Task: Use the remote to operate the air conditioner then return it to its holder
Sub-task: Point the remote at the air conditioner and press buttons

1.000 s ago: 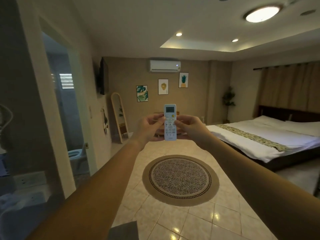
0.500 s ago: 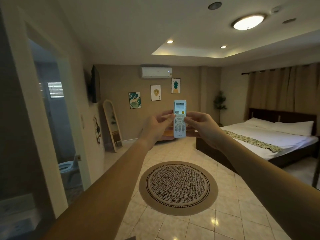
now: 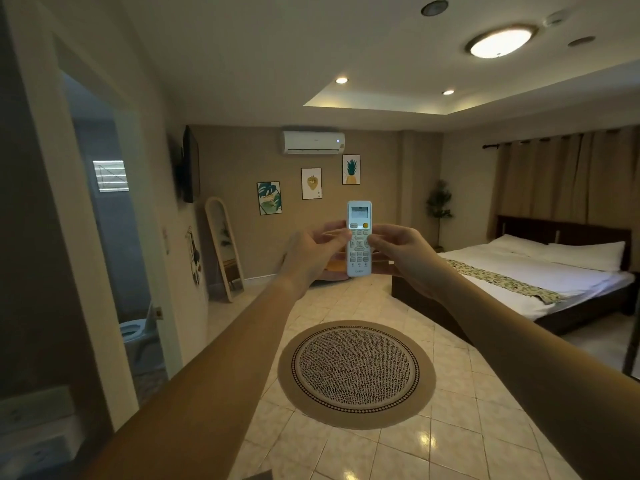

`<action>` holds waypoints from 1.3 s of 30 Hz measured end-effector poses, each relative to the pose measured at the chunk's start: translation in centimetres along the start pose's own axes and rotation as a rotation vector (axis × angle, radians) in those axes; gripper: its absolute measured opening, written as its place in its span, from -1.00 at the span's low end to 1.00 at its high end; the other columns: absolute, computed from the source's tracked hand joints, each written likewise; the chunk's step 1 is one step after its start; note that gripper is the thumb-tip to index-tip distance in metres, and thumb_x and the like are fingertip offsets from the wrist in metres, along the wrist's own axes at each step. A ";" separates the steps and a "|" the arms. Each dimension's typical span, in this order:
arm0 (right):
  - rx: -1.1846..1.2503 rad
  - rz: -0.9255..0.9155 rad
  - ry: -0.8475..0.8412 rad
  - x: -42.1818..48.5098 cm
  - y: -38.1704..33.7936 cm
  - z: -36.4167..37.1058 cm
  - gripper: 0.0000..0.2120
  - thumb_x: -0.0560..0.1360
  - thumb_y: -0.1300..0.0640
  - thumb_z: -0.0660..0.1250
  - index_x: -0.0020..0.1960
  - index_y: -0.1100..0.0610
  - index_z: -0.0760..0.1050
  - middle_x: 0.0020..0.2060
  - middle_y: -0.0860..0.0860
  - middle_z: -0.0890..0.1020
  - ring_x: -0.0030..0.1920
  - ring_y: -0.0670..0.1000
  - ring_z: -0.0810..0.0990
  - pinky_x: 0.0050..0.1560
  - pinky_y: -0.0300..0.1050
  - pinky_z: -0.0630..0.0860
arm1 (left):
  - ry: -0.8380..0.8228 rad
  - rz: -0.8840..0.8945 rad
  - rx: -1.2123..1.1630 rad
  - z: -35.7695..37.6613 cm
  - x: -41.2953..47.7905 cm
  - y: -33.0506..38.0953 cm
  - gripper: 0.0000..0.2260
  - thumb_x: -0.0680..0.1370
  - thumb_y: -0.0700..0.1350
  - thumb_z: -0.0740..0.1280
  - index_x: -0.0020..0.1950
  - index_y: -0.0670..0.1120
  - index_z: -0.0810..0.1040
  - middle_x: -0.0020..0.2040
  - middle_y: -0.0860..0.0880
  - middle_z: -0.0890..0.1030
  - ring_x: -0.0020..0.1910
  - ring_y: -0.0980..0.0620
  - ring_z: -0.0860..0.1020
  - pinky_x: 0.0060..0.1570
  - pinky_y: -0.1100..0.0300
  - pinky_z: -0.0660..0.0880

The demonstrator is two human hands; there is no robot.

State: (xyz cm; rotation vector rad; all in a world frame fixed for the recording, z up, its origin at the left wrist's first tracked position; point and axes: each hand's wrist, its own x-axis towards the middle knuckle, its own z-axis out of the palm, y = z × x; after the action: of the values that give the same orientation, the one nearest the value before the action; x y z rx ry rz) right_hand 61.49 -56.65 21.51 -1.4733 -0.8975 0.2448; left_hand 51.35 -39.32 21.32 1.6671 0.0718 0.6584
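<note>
A bedroom fills the view: the bed along the right wall, a round rug on the tiled floor ahead, and the air conditioner mounted high on the far wall above three framed prints. A small lit display shows on the unit's right end, so it may already be running, though the figures are too small to read.

Both arms reach forward at chest height. The left hand and right hand hold the remote upright between them in mid-air, over the floor beyond the rug's far edge and below the unit. The fingers of each hand are closed on the remote's sides, and a right thumb rests on the middle buttons beside a left fingertip.

By my judgement the operating step is in hand: a button is being pressed or is about to be. Returning the remote is wholly left to do.

The holder is nowhere in view. The remote's back and the fingers behind it are hidden, and its screen is unreadable.
</note>
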 end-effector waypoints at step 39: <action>0.114 0.441 0.042 3.4 -2.5 3.6 -0.77 0.62 0.12 0.39 0.20 0.24 0.59 -0.07 0.16 0.77 -0.18 0.06 0.79 -0.36 -0.16 0.67 | 0.131 -0.320 0.067 -1.6 1.5 3.0 -0.80 0.61 -0.08 0.45 0.16 -0.18 0.68 -0.19 -0.09 0.76 -0.45 0.06 0.73 -0.49 0.22 0.62</action>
State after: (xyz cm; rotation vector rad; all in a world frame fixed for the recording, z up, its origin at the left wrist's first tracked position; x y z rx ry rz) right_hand 60.48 -52.11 24.52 -1.5508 -0.5068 0.5782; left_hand 50.89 -37.97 24.77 1.6279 0.4498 0.5241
